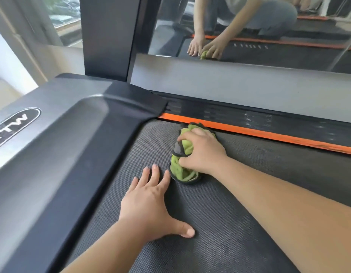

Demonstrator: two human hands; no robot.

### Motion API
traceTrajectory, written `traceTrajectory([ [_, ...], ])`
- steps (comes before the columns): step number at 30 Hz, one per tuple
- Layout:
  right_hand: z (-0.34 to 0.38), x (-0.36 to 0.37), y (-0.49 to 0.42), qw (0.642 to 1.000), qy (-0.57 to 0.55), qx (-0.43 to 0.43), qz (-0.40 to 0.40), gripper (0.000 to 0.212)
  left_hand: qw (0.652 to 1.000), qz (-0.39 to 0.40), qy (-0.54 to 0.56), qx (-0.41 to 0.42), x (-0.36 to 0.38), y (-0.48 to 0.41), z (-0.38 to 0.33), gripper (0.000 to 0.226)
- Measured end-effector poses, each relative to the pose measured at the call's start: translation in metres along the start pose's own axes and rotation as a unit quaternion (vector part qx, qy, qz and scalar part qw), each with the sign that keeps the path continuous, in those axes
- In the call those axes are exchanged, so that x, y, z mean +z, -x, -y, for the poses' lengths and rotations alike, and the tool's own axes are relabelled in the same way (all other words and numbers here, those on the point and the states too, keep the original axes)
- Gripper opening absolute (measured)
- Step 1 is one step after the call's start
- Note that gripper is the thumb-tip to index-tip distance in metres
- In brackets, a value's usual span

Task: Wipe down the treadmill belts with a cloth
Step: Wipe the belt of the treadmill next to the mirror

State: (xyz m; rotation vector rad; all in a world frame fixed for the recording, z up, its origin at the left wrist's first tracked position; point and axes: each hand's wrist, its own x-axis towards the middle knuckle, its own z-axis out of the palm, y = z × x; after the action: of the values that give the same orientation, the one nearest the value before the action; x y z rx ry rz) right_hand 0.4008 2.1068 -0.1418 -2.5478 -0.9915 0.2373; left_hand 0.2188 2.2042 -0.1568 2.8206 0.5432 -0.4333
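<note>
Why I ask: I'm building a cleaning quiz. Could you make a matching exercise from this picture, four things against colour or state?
Things:
1 cloth
2 left hand
3 right hand
4 stripe

Descriptions:
A flat on the belt
B orange
C green, bunched
D gripping the cloth

Pairs: 1-C, 2-A, 3-D, 4-B

Cloth on the treadmill belt

Right hand point(202, 150) grips a green cloth point(182, 170) (bunched) on the belt point(220, 223); left hand point(149, 201) rests flat beside it.
</note>
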Motion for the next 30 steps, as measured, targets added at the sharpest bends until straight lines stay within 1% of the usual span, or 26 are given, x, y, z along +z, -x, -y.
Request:
traceTrajectory([
  [3,-0.003,-0.006,0.006,0.994,0.087,-0.048,0.038,0.045,1.0,0.0,0.006,-0.003,0.0,0.001,-0.001,0.162],
  [5,-0.023,-0.017,0.012,0.991,0.118,-0.032,0.06,0.046,1.0,0.001,0.013,-0.004,-0.002,0.003,-0.002,0.162],
  [7,-0.056,-0.033,0.017,0.988,0.146,0.022,0.051,0.048,1.0,0.001,0.017,-0.007,-0.002,0.003,-0.002,0.162],
  [8,-0.076,-0.042,0.021,0.983,0.171,0.059,0.035,0.05,1.0,0.003,0.019,-0.008,-0.003,0.004,-0.003,0.162],
  [10,-0.113,-0.06,0.028,0.968,0.202,0.146,-0.017,0.051,1.0,0.003,0.022,-0.009,-0.003,0.004,-0.005,0.162],
  [11,-0.125,-0.064,0.031,0.962,0.196,0.187,-0.045,0.05,1.0,0.003,0.024,-0.01,-0.003,0.004,-0.005,0.162],
  [13,-0.128,-0.06,0.027,0.951,0.173,0.24,-0.086,0.046,1.0,0.004,0.025,-0.011,-0.004,0.004,-0.006,0.162],
  [14,-0.117,-0.054,0.021,0.95,0.169,0.242,-0.1,0.043,1.0,0.004,0.025,-0.01,-0.003,0.004,-0.006,0.163],
  [15,-0.1,-0.044,0.015,0.953,0.164,0.23,-0.108,0.04,1.0,0.003,0.024,-0.011,-0.003,0.004,-0.006,0.163],
  [17,-0.047,-0.021,0.007,0.972,0.125,0.166,-0.107,0.042,1.0,0.0,0.022,-0.01,-0.003,0.003,-0.005,0.163],
  [19,0.005,0.005,0.009,0.993,0.074,0.043,-0.081,0.042,1.0,-0.004,0.019,-0.005,-0.002,0.002,-0.004,0.162],
  [20,0.023,0.015,0.014,0.996,0.056,-0.02,-0.063,0.041,1.0,-0.005,0.019,-0.002,-0.002,0.002,-0.003,0.162],
  [21,0.029,0.02,0.018,0.996,0.047,-0.067,-0.044,0.04,1.0,-0.006,0.02,-0.001,-0.002,0.001,-0.003,0.161],
  [22,0.024,0.02,0.019,0.994,0.048,-0.094,-0.025,0.041,1.0,-0.006,0.02,-0.001,-0.001,0.001,-0.003,0.161],
  [23,0.012,0.013,0.018,0.993,0.06,-0.1,-0.012,0.043,1.0,-0.006,0.019,-0.001,-0.001,0.002,-0.002,0.161],
  [25,-0.026,-0.004,0.012,0.99,0.129,-0.064,-0.01,0.048,1.0,-0.008,0.02,-0.003,0.0,0.002,-0.002,0.161],
  [27,-0.072,-0.028,0.011,0.98,0.195,0.032,-0.034,0.05,1.0,-0.007,0.025,-0.004,0.0,0.003,-0.001,0.161],
  [28,-0.092,-0.039,0.014,0.973,0.207,0.087,-0.051,0.05,1.0,-0.004,0.026,-0.004,0.0,0.003,-0.002,0.161],
  [30,-0.114,-0.051,0.024,0.962,0.186,0.179,-0.084,0.05,1.0,0.0,0.026,-0.006,-0.001,0.003,-0.003,0.16],
])
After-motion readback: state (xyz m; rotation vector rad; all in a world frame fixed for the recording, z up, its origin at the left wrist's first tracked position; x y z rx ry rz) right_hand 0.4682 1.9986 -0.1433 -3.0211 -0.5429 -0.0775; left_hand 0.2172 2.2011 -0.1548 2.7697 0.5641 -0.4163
